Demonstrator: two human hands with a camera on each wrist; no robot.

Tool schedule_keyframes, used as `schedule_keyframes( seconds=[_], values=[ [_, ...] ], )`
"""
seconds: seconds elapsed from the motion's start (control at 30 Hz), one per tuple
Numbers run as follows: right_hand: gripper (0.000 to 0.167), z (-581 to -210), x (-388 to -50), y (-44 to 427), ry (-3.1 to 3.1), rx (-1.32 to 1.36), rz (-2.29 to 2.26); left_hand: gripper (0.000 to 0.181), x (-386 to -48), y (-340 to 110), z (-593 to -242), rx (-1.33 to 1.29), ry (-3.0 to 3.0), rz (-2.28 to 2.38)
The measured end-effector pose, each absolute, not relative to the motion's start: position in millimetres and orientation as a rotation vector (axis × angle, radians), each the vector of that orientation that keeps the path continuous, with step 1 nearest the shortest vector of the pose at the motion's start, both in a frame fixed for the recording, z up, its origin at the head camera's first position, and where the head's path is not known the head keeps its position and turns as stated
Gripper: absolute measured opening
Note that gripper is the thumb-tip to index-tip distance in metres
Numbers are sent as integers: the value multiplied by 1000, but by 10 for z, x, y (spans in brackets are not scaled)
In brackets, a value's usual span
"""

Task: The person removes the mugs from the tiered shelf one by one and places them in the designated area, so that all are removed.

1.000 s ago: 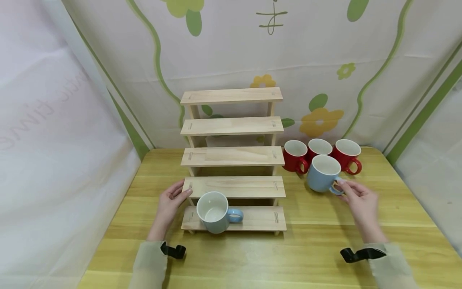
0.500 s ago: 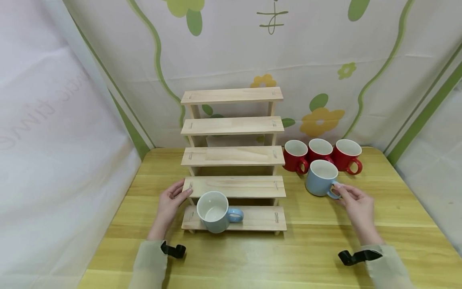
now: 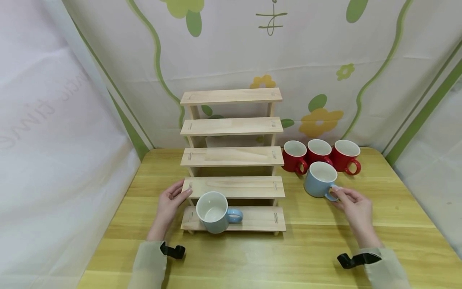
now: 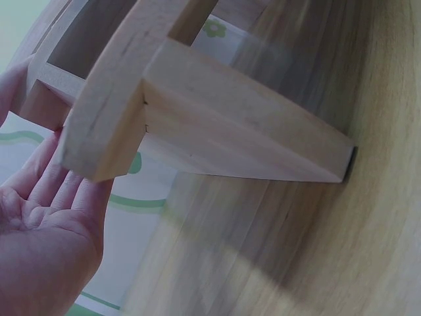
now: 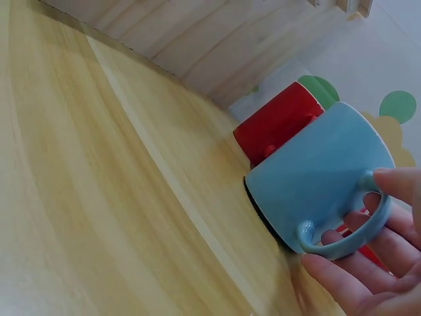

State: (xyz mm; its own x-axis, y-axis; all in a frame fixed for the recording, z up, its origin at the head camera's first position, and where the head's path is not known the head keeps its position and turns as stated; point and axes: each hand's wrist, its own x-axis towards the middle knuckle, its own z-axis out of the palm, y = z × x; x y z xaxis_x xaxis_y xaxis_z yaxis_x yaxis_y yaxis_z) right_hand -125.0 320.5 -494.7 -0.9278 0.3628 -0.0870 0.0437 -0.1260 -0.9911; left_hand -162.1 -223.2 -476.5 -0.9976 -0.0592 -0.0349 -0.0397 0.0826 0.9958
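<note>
My right hand [image 3: 357, 210] holds the handle of a light blue mug [image 3: 317, 185] with a white inside. In the right wrist view, the thumb lies at the top of the blue mug's [image 5: 316, 178] handle and the fingers reach behind it. The mug is upright, at or very near the table. At the left, my left hand [image 3: 169, 204] grips the end of the second-lowest step of a wooden stepped shelf [image 3: 234, 155], thumb on top. In the left wrist view its fingers [image 4: 62, 191] reach against the board. A second blue mug [image 3: 216, 221] stands on the lowest step.
Several red mugs [image 3: 295, 159] stand in a row behind the held blue mug, right of the shelf. The wooden table [image 3: 317, 257] runs along the front and right. A printed fabric backdrop [image 3: 231, 52] rises behind.
The blue mug in my right hand has come down slightly toward the front, just before the red mugs. My left hand stays on the shelf, and the other blue mug has not moved.
</note>
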Motion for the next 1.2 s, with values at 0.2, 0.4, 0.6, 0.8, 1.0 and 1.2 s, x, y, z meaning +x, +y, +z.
schedule_keyframes(
  seconds=[0.2, 0.4, 0.6, 0.8, 1.0, 1.2],
  values=[
    [23, -4964, -1224, 3209, -1922, -474, 2165, 53, -1619, -2240, -4763, 101, -2293, -2116],
    [21, -4972, -1220, 3206, -1930, -499, 2143, 53, -1622, -2243, -4765, 95, -2297, -2114],
    [34, -4918, -1224, 3227, -2086, -495, 1953, 52, -1622, -2237, -4767, 91, -2288, -2111],
    [47, -4763, -1259, 3227, -2229, -484, 1688, 52, -1624, -2238, -4769, 91, -2285, -2116],
    [47, -4551, -1300, 3193, -2233, -385, 1622, 53, -1625, -2239, -4770, 94, -2295, -2109],
    [45, -4305, -1327, 3097, -2222, -283, 1588, 53, -1621, -2232, -4765, 98, -2298, -2102]
  ],
)
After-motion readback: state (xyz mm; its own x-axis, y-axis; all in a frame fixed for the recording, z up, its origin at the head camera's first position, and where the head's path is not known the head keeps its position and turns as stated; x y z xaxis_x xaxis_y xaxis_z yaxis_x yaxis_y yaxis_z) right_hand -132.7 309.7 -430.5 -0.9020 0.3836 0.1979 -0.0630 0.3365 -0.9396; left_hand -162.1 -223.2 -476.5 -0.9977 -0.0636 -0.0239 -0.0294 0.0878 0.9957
